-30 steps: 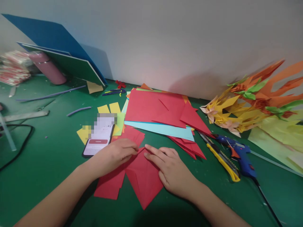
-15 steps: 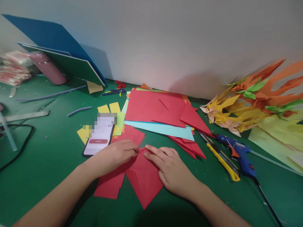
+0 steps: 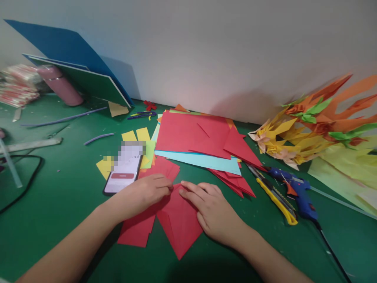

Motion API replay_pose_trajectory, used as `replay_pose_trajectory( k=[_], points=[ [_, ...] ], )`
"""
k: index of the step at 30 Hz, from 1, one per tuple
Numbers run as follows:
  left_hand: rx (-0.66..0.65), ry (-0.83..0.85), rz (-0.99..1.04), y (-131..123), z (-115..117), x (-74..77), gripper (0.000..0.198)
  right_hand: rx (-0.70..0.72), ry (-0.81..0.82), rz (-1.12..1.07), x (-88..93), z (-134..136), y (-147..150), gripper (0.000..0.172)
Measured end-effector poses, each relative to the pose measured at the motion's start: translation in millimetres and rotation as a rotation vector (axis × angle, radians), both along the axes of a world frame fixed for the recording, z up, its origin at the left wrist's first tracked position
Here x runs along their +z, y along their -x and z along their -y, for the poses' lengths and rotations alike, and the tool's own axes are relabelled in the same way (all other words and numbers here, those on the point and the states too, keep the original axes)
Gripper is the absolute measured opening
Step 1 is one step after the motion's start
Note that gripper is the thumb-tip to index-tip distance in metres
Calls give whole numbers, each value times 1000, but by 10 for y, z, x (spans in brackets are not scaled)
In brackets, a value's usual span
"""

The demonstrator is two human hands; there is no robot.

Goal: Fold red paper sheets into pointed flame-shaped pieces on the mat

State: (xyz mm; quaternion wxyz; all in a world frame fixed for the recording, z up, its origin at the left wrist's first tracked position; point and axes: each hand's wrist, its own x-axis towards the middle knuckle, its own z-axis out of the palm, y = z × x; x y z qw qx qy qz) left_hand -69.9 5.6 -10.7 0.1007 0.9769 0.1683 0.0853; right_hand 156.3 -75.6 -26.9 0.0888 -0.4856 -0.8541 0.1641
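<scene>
A folded piece of red paper [image 3: 181,232] lies on the green table with one corner pointing toward me. My left hand [image 3: 151,190] pinches its upper left edge, thumb hidden beneath the curled fingers. On the paper's upper right side rests my right hand [image 3: 210,208], its fingers extended and pressing the far corner flat. Under my left wrist are more red paper strips [image 3: 137,230]. A phone [image 3: 123,173] with a lit, partly blurred screen sits just beyond my left forearm, on top of yellow paper pieces [image 3: 103,167].
Stacked coloured paper [image 3: 194,133] lies beyond my hands. To the right are a yellow utility knife [image 3: 278,200], a blue glue gun [image 3: 304,200] with its cord, and orange and yellow paper flowers [image 3: 309,118]. A pink bottle [image 3: 60,84] leans near blue and green boards [image 3: 85,80] at the left.
</scene>
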Motion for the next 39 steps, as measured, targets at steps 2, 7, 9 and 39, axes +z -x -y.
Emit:
replay_pose_trajectory(
  k=[2, 7, 9, 39],
  points=[
    [6, 13, -5, -3, 0, 4, 23, 0, -1, 0, -2, 2, -2, 68],
    [20, 16, -33, -10, 2, 5, 25, 3, -18, 16, -4, 0, 6, 68],
    [19, 4, -37, -10, 6, 2, 25, 0, -23, 17, -5, 2, 10, 67],
    [-35, -149, -61, -9, 14, 35, 19, -25, -35, 37, 4, 20, 32, 61]
  ],
)
